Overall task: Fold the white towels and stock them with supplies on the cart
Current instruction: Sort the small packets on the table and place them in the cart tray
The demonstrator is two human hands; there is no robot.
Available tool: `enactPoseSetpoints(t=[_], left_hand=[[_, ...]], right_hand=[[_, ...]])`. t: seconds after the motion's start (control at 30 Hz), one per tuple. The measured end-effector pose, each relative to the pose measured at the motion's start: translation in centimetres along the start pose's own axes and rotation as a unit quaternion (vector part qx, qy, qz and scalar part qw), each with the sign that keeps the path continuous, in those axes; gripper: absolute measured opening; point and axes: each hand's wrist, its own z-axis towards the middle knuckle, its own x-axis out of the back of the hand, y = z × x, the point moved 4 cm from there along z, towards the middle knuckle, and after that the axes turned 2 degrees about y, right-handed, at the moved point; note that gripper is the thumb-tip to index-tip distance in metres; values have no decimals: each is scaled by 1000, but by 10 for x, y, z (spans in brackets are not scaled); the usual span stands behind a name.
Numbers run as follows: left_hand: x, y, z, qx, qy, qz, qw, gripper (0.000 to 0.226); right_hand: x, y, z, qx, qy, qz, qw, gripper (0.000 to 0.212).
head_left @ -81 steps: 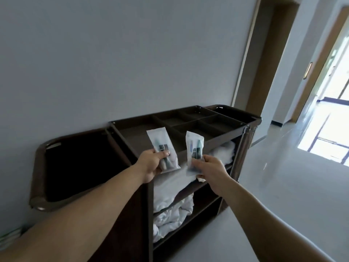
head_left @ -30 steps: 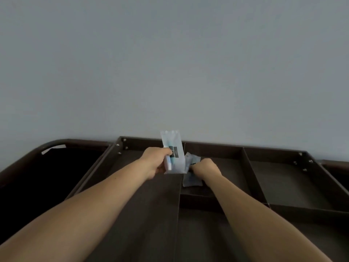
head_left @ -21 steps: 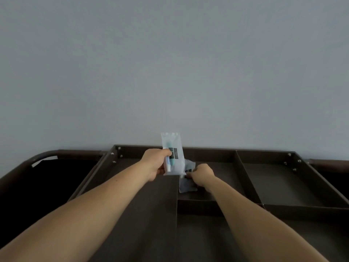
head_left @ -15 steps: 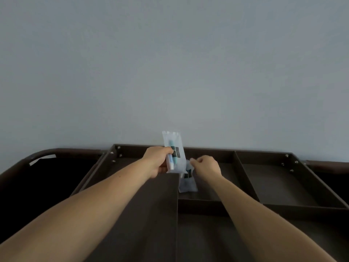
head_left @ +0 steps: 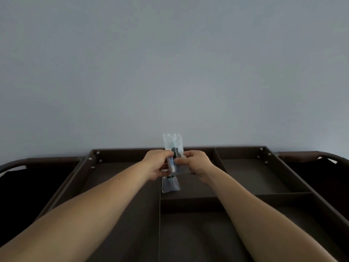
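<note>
Fingers (head_left: 168, 154) of the left hand (head_left: 155, 164) and of the right hand (head_left: 197, 163) are curled onto one small clear packet (head_left: 173, 145), pinching its lower half from either side. The packet stands upright between the two hands, and its sealed top edge rises above them against the plain grey wall (head_left: 170, 72). Something teal and dark shows through the plastic, too small to make out.

The packet is held in the air over the top tray (head_left: 132, 151) of the brown cart (head_left: 62, 188), about above the long divider (head_left: 159, 224) that runs from near to far. Both bare forearms reach in from the bottom corners and meet at the far side of the tray.

A second packet (head_left: 170, 185) lies flat in the far middle compartment, just beside the long divider and near the cross divider (head_left: 190, 202) that closes that compartment on the near side. Its far end is hidden under the hands.

To the left of the long divider is one long compartment; to the right are further compartments, near and far. Small screws show at the far corners of the tray. At each end of the cart a rounded brown rail (head_left: 37, 161) curves outward, with black below it.
</note>
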Motion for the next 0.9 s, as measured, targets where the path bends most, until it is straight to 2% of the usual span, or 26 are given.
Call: enactPoseSetpoints(t=[0.13, 0.3, 0.4, 0.67, 0.73, 0.83, 0.9], left_hand=[[7, 1, 6, -23, 69, 15, 997, 10], [37, 4, 4, -33, 136, 12, 990, 7], [51, 2, -2, -29, 161, 10, 986, 7], [64, -11, -19, -19, 203, 42, 978, 9], [67, -14, -24, -17, 215, 112, 970, 13], [73, -17, -34, -20, 218, 263, 940, 22], [78, -18, -41, -19, 219, 353, 910, 26]], right_hand=[[22, 22, 13, -48, 50, -2, 998, 32], [19, 62, 32, -160, 38, -43, 985, 38], [13, 73, 40, -184, 52, -84, 978, 39], [11, 70, 52, -119, 36, -236, 964, 33], [14, 66, 50, -100, 26, -293, 951, 42], [14, 51, 46, -50, 40, -405, 912, 74], [7, 33, 41, 5, 58, -427, 902, 76]])
